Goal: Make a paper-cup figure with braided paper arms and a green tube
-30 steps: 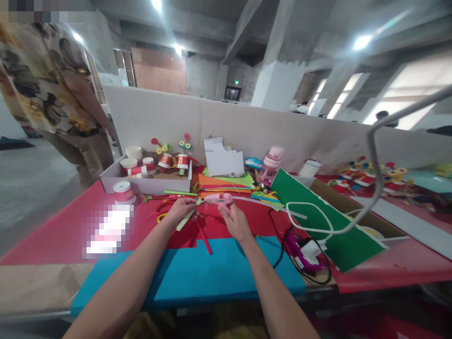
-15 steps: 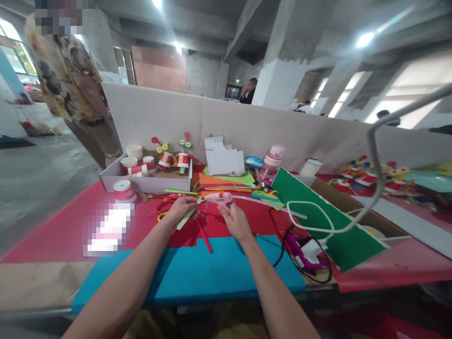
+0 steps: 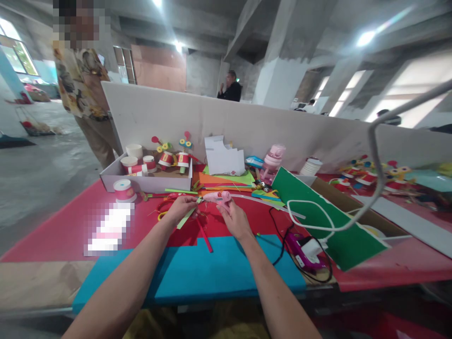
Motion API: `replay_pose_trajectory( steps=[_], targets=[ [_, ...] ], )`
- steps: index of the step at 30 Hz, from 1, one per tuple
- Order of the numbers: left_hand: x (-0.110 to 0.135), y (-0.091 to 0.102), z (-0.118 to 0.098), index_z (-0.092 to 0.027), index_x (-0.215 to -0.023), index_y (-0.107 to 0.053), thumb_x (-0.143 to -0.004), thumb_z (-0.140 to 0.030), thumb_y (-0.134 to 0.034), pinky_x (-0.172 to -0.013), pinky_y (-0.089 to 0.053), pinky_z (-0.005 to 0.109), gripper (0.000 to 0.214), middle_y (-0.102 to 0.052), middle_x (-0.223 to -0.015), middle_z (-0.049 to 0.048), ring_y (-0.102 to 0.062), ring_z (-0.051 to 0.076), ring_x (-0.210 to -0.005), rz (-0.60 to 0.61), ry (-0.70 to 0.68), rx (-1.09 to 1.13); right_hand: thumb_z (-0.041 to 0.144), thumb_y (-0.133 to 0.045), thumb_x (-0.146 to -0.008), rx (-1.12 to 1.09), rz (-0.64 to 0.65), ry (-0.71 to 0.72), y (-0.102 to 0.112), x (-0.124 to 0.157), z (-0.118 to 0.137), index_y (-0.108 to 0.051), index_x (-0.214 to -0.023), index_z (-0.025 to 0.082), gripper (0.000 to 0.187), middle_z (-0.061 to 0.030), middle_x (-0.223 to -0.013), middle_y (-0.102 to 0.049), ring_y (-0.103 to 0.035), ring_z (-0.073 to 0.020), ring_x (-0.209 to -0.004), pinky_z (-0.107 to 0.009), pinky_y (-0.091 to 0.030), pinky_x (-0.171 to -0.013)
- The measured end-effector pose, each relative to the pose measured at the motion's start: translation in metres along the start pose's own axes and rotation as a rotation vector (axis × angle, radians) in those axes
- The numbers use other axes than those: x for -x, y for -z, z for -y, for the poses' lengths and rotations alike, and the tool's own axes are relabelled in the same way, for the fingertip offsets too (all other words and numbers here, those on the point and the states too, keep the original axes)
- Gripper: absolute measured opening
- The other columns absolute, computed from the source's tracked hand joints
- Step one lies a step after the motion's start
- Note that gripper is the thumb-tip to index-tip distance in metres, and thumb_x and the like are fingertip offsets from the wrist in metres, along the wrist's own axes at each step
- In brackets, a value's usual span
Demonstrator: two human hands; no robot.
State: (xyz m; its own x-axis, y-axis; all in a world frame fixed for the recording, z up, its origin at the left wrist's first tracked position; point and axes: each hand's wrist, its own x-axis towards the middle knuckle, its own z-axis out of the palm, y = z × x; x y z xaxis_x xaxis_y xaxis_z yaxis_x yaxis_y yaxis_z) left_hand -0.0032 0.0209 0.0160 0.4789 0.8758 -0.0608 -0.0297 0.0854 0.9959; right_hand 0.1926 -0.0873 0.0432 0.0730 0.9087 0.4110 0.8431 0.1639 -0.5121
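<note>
Left hand [image 3: 181, 210] is closed on a pale green paper strip [image 3: 184, 220], centre of frame. Right hand [image 3: 236, 221], apart from it, grips a pink glue gun [image 3: 214, 197], nozzle near the strip's upper end; contact cannot be determined. Scissors [image 3: 161, 216] lie beside the left hand.

One glue gun [image 3: 214, 197], one green board [image 3: 348, 247] and one purple power strip [image 3: 295, 246] show, with two toys [image 3: 182, 160] inside the left-hand box [image 3: 162, 183].

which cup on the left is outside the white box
The red-and-white cup on the red table cover, in front of the white box; the other cups there sit inside it.
</note>
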Motion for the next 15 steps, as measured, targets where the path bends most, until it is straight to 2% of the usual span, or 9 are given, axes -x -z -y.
replay_pose_trajectory(
  steps=[15],
  targets=[
    [0.0027, -0.0013, -0.0029, -0.014, -0.074, -0.062, -0.072, -0.025, -0.069, -0.047, -0.045, 0.022, 0.013, -0.068, -0.056, 0.0022, -0.058, 0.013, -0.041, 0.006, -0.003, -0.014, 0.047, -0.04, -0.095, 0.003, -0.012, -0.005, 0.0017, -0.0001, 0.0015, -0.053, -0.119, 0.018, 0.04, -0.0135, -0.104, -0.071, -0.068, -0.0261, -0.091, -0.027, -0.043, -0.068]
  ],
)
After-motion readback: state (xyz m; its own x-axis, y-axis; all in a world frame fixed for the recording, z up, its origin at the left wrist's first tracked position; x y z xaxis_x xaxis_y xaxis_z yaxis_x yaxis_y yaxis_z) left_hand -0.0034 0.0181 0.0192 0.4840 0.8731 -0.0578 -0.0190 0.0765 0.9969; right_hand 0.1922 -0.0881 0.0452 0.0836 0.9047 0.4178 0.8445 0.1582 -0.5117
